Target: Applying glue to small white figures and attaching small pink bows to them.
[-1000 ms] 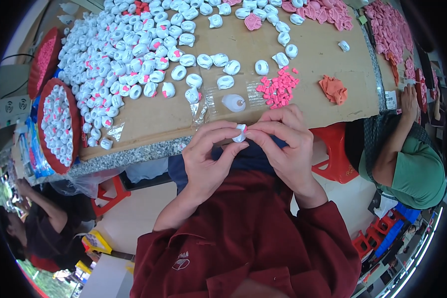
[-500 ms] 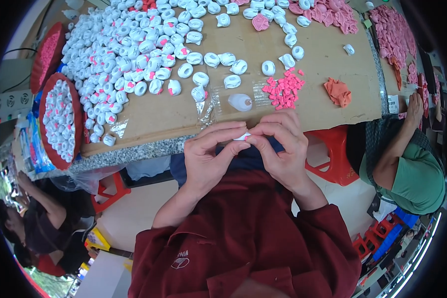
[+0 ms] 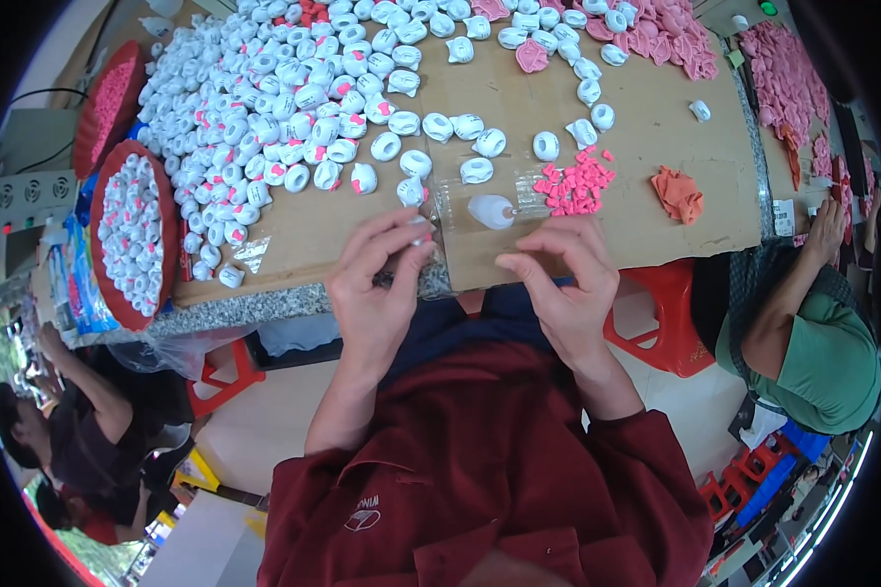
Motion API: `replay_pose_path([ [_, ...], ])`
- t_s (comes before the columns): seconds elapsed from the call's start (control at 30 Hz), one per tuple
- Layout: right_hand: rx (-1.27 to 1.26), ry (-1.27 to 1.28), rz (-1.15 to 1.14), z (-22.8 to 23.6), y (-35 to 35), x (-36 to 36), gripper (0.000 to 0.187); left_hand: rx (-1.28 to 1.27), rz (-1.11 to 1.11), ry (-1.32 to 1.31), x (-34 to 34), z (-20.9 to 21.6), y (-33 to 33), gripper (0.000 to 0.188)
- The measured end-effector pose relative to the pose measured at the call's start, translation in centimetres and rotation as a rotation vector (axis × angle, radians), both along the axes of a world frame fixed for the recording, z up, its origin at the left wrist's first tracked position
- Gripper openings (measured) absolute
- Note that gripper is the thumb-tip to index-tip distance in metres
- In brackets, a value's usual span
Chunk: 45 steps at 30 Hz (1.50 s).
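Between the thumb and fingers of my left hand [image 3: 374, 289] is a small white piece [image 3: 420, 231], mostly hidden by the fingers, above the table's near edge. My right hand [image 3: 575, 289] holds nothing; its thumb and fingers are curved and apart. Just beyond it lies a translucent squeeze bottle [image 3: 487, 211] on its side. A pile of small bright pink pieces [image 3: 576, 186] sits to the right of the bottle. Rounded white pieces with oval hollows [image 3: 294, 127], some with a pink bit on them, spread thickly over the table's left and far side.
At the left stand a red bowl of white pieces [image 3: 169, 245] and another of pink bits [image 3: 105, 122]. An orange crumpled cloth [image 3: 676, 195] lies on the cardboard [image 3: 646, 127]. Pink flat pieces [image 3: 661, 39] are heaped farther back. A co-worker in green [image 3: 808, 342] sits at the right by a red stool [image 3: 661, 342].
My hands have parted from their shared hold. The left has moved left and farther over the table with the white piece; the right has let go and opened.
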State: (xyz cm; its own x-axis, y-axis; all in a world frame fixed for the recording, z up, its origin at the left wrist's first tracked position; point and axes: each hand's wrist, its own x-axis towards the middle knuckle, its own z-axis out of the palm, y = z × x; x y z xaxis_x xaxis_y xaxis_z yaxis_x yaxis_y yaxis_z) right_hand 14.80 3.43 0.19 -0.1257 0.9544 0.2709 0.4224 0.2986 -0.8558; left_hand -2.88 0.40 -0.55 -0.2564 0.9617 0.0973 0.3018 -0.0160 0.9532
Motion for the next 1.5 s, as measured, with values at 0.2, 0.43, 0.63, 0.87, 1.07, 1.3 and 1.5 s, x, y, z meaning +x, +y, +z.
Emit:
replay_pose_path([
  [0.2,0.210,-0.174,0.031,-0.5,1.9,-1.5,0.032,0.314,0.089,0.652,0.9,0.5,3.6,0.024],
  [0.43,0.047,0.239,0.058,0.6,0.8,0.5,0.032,0.348,-0.099,0.836,2.6,0.7,5.2,0.037],
  [0.63,-0.090,0.400,0.041,1.9,-1.0,3.4,0.038,0.068,-0.204,-0.146,3.2,2.0,0.9,0.026],
  [0.87,-0.108,0.287,0.120,2.3,-0.9,4.0,0.034,-0.240,-0.162,-1.083,1.5,0.3,-0.7,0.027],
  [1.07,-0.209,0.250,0.127,2.7,-1.1,3.7,0.031,-0.228,-0.116,-1.112,1.6,0.3,-0.4,0.027],
  [1.3,-0.204,0.248,0.133,2.4,-1.0,3.4,0.030,-0.221,-0.132,-1.126,1.5,0.4,-0.3,0.027],
  [1.5,-0.219,0.245,0.138,2.5,-0.9,3.7,0.029,-0.219,-0.107,-1.182,1.4,0.6,-0.2,0.028],
])
